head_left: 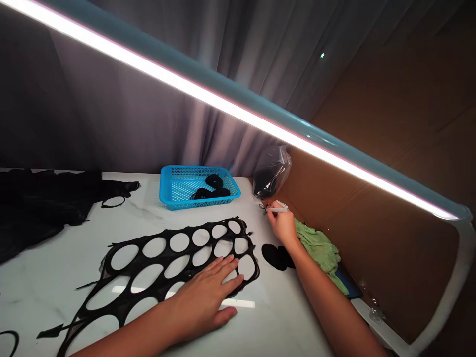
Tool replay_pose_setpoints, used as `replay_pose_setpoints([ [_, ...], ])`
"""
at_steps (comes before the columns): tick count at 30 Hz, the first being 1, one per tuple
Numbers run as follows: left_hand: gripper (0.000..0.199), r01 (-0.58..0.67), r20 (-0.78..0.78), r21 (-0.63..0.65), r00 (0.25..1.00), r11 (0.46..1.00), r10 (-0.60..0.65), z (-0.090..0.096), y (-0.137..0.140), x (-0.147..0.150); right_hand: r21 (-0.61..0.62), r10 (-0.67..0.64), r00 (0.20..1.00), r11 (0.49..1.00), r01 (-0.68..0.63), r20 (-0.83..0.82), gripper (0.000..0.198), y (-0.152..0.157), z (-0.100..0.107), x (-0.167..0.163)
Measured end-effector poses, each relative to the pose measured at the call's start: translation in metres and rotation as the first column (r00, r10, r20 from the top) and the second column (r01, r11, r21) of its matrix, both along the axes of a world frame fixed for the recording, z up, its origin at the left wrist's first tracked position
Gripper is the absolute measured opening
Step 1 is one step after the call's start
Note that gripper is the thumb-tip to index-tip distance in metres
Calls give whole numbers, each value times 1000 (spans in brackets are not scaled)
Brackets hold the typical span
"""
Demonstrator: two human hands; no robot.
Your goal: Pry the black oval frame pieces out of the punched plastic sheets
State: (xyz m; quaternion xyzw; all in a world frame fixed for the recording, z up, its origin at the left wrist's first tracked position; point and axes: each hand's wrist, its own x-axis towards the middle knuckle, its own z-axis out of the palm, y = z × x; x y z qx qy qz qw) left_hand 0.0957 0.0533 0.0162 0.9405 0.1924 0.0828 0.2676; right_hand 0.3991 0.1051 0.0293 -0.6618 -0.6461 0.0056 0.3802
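My left hand (208, 292) lies flat, fingers stretched out, on the right part of a black fabric sheet (169, 254) cut through with rows of oval holes. My right hand (284, 225) is closed around a slim white tool (278, 209) whose exact kind I cannot make out. Thin dark strands (263, 207) show just left of those fingers. Below the right hand, dark oval fabric pieces (275, 257) lie on the table, partly hidden by my forearm.
A blue plastic basket (200, 204) at the back holds several dark pieces. Beside it stands a clear bag (273, 171) with black contents. Black fabric (44, 208) spreads at the left, a green cloth (318, 248) at the right. A lit lamp tube (223, 106) crosses overhead.
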Motion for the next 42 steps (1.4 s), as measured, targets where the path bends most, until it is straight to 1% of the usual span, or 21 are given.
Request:
replay_pose_setpoints([
  [2,64,74,-15,-49,997,996,-74,10,0,-3,-51,16,973,998,-28,-230,21,9,-2,-1],
  [4,62,88,6,-67,996,994,-88,18,6,-4,-94,53,888,990,-107,-456,28,14,-9,-12],
  [5,60,51,22,-48,999,998,-50,21,11,-4,-108,59,827,984,-143,-559,31,15,-13,-18],
  [7,54,-122,23,63,992,991,121,21,28,-4,-125,45,675,972,-201,-737,34,15,-20,-28],
  [8,50,-222,13,133,975,966,223,20,38,-4,-131,28,590,966,-224,-807,34,15,-22,-30],
  [10,41,-390,-37,256,910,884,412,15,61,-6,-138,-19,418,956,-258,-908,31,14,-24,-30],
  [12,33,-491,-53,321,845,810,533,10,82,-10,-142,-67,263,950,-279,-962,25,13,-23,-25],
  [13,29,-525,-51,341,818,780,573,7,91,-12,-142,-87,196,948,-285,-977,21,13,-22,-22],
  [15,20,-558,-51,370,786,743,616,3,104,-17,-136,-118,78,947,-290,-990,14,12,-22,-15],
  [18,14,-539,-60,379,797,752,601,-2,114,-21,-125,-149,-64,951,-283,-987,10,12,-22,-9],
  [20,16,-521,-56,390,809,759,585,-3,116,-22,-117,-161,-141,954,-276,-977,10,13,-23,-7],
  [22,18,-519,-43,412,810,749,585,-2,118,-24,-107,-164,-204,958,-266,-965,10,15,-23,-7],
  [26,20,-541,-4,454,793,708,609,4,122,-27,-82,-159,-290,962,-260,-944,12,17,-21,-9],
  [28,18,-535,13,466,800,705,599,6,119,-25,-69,-155,-312,961,-268,-937,14,18,-20,-11],
  [30,13,-503,19,465,829,729,559,5,109,-17,-58,-152,-317,956,-287,-936,14,18,-19,-15],
  [32,9,-446,16,446,871,776,491,4,94,-5,-53,-154,-304,946,-318,-940,12,16,-17,-20],
  [34,11,-384,16,410,910,827,415,4,77,7,-52,-158,-282,935,-350,-946,10,12,-15,-25],
  [36,11,-344,26,368,933,864,360,4,63,17,-45,-154,-254,920,-389,-955,12,7,-12,-30],
  [39,12,-323,52,320,945,891,324,4,52,23,3,-116,-229,886,-463,-967,16,0,-5,-36],
  [41,21,-318,73,305,947,898,311,1,51,23,40,-57,-201,893,-448,-978,21,-1,0,-39],
  [42,26,-317,84,302,948,899,306,-3,51,22,51,-19,-162,908,-416,-987,23,-1,1,-41],
])
